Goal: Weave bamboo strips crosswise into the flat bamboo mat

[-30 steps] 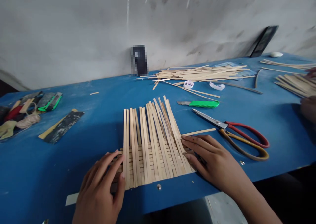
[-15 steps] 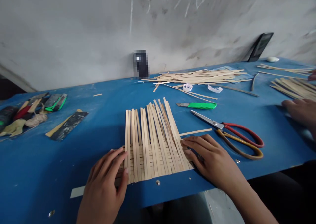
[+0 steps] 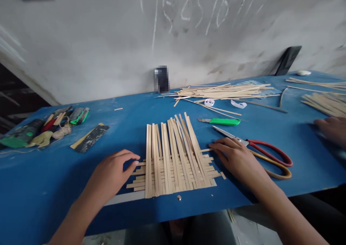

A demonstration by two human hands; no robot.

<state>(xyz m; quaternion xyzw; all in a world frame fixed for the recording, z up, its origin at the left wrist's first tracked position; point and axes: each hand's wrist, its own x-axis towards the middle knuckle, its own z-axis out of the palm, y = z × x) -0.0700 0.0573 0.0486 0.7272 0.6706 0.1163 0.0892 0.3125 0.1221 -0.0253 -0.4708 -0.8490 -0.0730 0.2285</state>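
Holding left hand (image 3: 112, 174), right hand (image 3: 238, 162) open at woven strips (image 3: 173, 158); chalked digits (image 3: 202, 9) perhaps 23767

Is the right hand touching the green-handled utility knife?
Apart. The head view shows the right hand below the green-handled utility knife, with the scissors blade and blue tabletop between them.

Left hand (image 3: 112, 173) lifted off bamboo weave (image 3: 173, 165), now open at its 9 o'clock; right hand (image 3: 235, 158) slid toward 3 o'clock, by scissors (image 3: 270, 149).
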